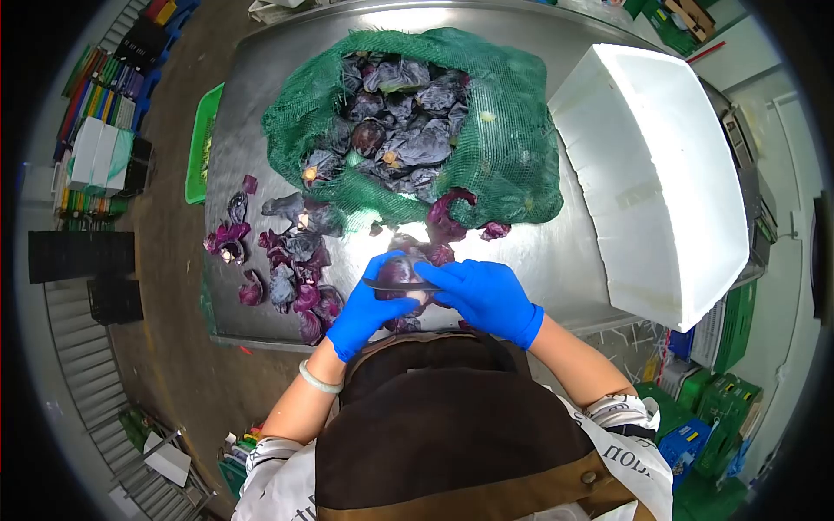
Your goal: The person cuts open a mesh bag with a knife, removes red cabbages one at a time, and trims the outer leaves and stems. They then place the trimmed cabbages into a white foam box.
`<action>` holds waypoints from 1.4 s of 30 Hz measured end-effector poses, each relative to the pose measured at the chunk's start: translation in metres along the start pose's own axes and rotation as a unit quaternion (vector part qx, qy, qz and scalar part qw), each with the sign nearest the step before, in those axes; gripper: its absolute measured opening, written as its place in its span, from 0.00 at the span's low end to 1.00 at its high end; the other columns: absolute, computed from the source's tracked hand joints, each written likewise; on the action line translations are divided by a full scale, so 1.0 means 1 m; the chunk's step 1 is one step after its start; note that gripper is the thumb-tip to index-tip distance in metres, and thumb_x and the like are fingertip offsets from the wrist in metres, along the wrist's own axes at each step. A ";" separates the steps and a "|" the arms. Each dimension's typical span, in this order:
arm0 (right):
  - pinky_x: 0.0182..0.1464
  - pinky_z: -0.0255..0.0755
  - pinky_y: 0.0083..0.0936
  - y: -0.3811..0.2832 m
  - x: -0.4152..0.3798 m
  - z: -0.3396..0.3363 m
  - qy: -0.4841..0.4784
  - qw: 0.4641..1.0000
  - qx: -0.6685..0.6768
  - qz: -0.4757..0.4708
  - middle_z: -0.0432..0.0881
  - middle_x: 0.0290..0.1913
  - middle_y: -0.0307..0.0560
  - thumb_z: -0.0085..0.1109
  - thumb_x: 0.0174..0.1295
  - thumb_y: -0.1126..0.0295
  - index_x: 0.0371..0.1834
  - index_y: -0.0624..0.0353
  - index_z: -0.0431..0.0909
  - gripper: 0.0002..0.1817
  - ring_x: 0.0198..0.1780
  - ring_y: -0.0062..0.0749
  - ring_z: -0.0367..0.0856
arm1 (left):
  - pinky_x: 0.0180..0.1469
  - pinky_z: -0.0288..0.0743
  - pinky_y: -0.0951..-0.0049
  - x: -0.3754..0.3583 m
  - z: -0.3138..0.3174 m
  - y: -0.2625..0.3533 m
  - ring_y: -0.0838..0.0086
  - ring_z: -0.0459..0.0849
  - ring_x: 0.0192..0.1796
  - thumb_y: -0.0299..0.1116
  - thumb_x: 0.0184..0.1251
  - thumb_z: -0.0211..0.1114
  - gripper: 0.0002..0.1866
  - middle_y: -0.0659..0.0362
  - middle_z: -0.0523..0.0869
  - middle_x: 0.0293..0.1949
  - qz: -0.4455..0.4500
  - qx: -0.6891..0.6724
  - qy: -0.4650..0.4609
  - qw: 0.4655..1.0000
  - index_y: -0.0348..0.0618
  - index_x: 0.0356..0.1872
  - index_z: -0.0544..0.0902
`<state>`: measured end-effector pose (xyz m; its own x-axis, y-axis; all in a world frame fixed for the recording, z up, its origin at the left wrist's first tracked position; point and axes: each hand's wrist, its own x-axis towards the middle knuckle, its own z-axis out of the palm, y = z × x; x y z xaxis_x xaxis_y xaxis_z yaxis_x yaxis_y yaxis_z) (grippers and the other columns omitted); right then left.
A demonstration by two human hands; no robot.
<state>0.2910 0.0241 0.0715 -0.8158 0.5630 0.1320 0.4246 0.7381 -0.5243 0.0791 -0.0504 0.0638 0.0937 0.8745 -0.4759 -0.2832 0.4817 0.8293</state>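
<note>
Both my hands wear blue gloves and are close together at the near edge of the steel table (556, 269). My left hand (373, 306) is wrapped round a red cabbage (401, 272), with the thumb near its pale stem end. In my right hand (479, 293) is a knife (395, 285), its dark blade lying across the cabbage and pointing left. The handle is hidden in my fingers. Loose purple leaves (304, 260) lie to the left, and more trimmings lie under and just beyond the cabbage.
An open green mesh sack (512, 130) full of red cabbages (408, 113) lies beyond my hands. At the right stands a large white foam box (647, 174). A green crate (201, 143) is beside the table's left edge. Stacked crates (730, 408) stand at the lower right.
</note>
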 end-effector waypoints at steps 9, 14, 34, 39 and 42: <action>0.30 0.72 0.30 -0.005 -0.008 -0.005 -0.047 0.997 -0.054 -0.022 0.73 0.35 0.35 0.54 0.49 0.77 0.73 0.44 0.61 0.41 0.31 0.30 0.75 | 0.62 0.72 0.70 -0.011 0.014 0.013 0.72 0.75 0.60 0.27 0.60 0.68 0.31 0.56 0.76 0.58 -0.105 0.012 0.038 0.994 0.42 0.65 0.66; 0.28 0.71 0.29 -0.008 -0.011 0.003 -0.022 0.996 -0.084 -0.009 0.73 0.36 0.36 0.55 0.49 0.77 0.73 0.44 0.62 0.41 0.31 0.30 0.75 | 0.54 0.72 0.74 -0.008 0.012 -0.001 0.75 0.76 0.56 0.31 0.62 0.67 0.31 0.58 0.78 0.55 -0.092 0.018 0.025 0.995 0.43 0.65 0.67; 0.40 0.73 0.38 0.048 0.018 0.059 0.012 0.927 0.256 0.274 0.82 0.36 0.53 0.61 0.61 0.53 0.45 0.57 0.79 0.19 0.37 0.48 0.81 | 0.71 0.58 0.64 -0.002 0.011 0.013 0.65 0.66 0.69 0.30 0.43 0.78 0.55 0.53 0.66 0.67 0.087 0.102 -0.001 0.991 0.44 0.75 0.54; 0.40 0.75 0.33 0.009 0.015 0.015 0.078 0.862 0.421 0.269 0.84 0.32 0.50 0.67 0.54 0.51 0.52 0.58 0.79 0.28 0.34 0.42 0.84 | 0.69 0.63 0.66 0.000 0.006 0.010 0.66 0.71 0.65 0.28 0.48 0.74 0.43 0.53 0.71 0.64 0.099 0.164 0.099 0.976 0.43 0.69 0.63; 0.38 0.75 0.32 0.006 0.014 0.019 0.069 0.918 0.333 0.204 0.83 0.30 0.50 0.69 0.51 0.48 0.53 0.57 0.79 0.31 0.32 0.42 0.83 | 0.59 0.73 0.68 0.004 0.006 0.002 0.66 0.78 0.58 0.34 0.48 0.78 0.44 0.52 0.77 0.56 0.139 0.247 0.109 0.953 0.41 0.67 0.63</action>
<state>0.2747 0.0295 0.0537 -0.5653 0.8176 -0.1092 0.3117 0.0892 -0.9460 0.0843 -0.0455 0.0648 -0.1345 0.9656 -0.2225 0.2204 0.2481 0.9433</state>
